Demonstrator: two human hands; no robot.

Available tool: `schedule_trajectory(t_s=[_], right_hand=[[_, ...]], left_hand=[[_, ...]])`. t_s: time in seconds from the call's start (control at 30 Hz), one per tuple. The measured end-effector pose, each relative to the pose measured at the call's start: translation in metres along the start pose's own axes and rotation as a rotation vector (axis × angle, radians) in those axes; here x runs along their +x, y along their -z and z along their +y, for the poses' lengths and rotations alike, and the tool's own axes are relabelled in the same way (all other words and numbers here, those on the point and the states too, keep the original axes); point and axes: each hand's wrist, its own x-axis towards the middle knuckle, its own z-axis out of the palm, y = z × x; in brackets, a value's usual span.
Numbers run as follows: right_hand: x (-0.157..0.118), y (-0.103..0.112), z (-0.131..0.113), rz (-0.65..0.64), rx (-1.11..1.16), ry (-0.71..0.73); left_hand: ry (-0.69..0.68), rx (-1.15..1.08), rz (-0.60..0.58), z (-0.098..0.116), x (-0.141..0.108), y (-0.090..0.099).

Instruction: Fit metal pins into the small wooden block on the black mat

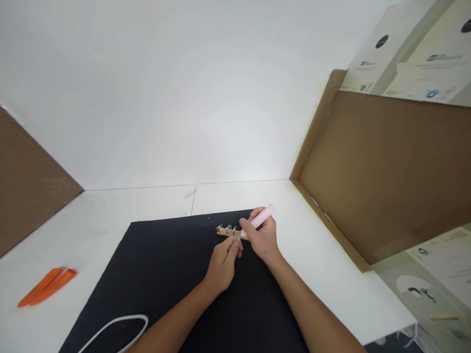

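Observation:
Near the back edge of a black mat [165, 264], a small wooden strip [222, 231] bears several small metal and clear pieces. My right hand [262, 236] is closed around a pale pink pen-like tool [263, 215], its lower end at the strip's right part. Just in front of the strip, my left hand [223, 262] pinches a small clear piece [239, 240] between thumb and fingers. The strip's right end is partly hidden by my right hand.
An orange object [47, 287] lies on the white table [95, 240] at the left. A white cable [127, 317] loops over the mat's front left. Brown boards stand at the left [29, 181] and right [390, 171], before a white wall [176, 98].

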Motion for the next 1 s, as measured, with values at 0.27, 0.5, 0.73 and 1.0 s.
schedule_trajectory(t_s=[0.27, 0.5, 0.73, 1.0], right_hand=[[0.0069, 0.0040, 0.0017, 0.097, -0.009, 0.019], [0.0055, 0.0039, 0.0007, 0.073, -0.035, 0.018], [0.0003, 0.0019, -0.0035, -0.023, -0.018, 0.017], [-0.0013, 0.0002, -0.0042, -0.025, 0.001, 0.020]], left_hand=[[0.005, 0.009, -0.021, -0.0016, -0.0004, 0.0004], [0.010, 0.015, -0.021, -0.0018, -0.0001, 0.0001], [0.009, 0.015, -0.015, -0.0001, -0.0003, -0.0004], [0.014, 0.024, -0.009, 0.0011, -0.0010, -0.0001]])
